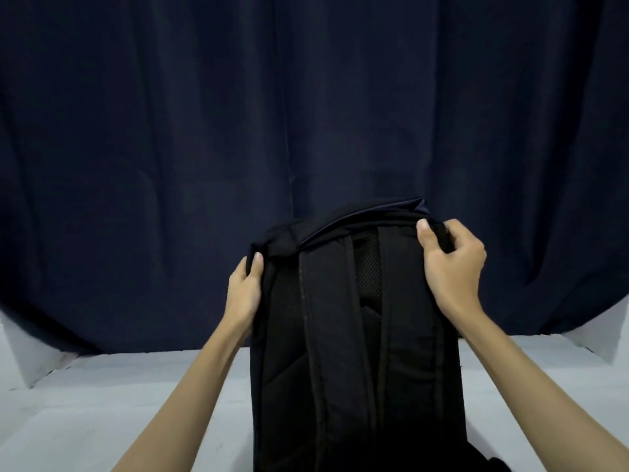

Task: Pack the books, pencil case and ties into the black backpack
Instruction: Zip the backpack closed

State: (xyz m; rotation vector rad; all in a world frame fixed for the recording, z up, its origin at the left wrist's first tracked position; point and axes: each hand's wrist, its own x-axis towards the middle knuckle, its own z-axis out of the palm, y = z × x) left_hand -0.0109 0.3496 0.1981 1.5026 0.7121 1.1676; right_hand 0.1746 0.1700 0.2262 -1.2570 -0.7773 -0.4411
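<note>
Curtain of dark navy cloth (204, 131) fills most of what I see, hanging in soft folds behind the work area and draping down to the white cloth-covered table (85, 403). I can make out pale corners of the table at far left and far right, where the curtain's lower edge lifts away. Bare white surface lies on both sides of the bag, wider on the left than on the right.

The black fabric backpack (354, 335) stands upright in the middle of the table, its back panel facing me, with two padded shoulder straps (316, 318) running down it and a patch of mesh padding between them. Its bottom runs out of view at the lower edge. I can read no brand, label or writing anywhere on it.

My right hand (452, 264) grips the bag's top right corner, thumb on the near face and fingers curled over the top edge. My left hand (245, 287) holds the top left corner, thumb pressed on the near side; its fingers are hidden behind the fabric.
</note>
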